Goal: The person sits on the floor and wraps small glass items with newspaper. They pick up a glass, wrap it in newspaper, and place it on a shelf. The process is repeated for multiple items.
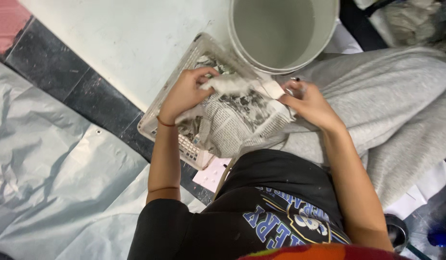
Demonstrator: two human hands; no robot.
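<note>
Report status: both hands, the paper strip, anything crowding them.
Left hand and right hand pinch opposite ends of wet paper strip. Strip held above newspaper on basket. Bucket close behind.

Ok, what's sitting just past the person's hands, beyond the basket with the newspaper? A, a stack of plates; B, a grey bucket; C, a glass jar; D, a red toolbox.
B: a round grey bucket stands open just beyond both hands and the white basket of newspaper.
</note>
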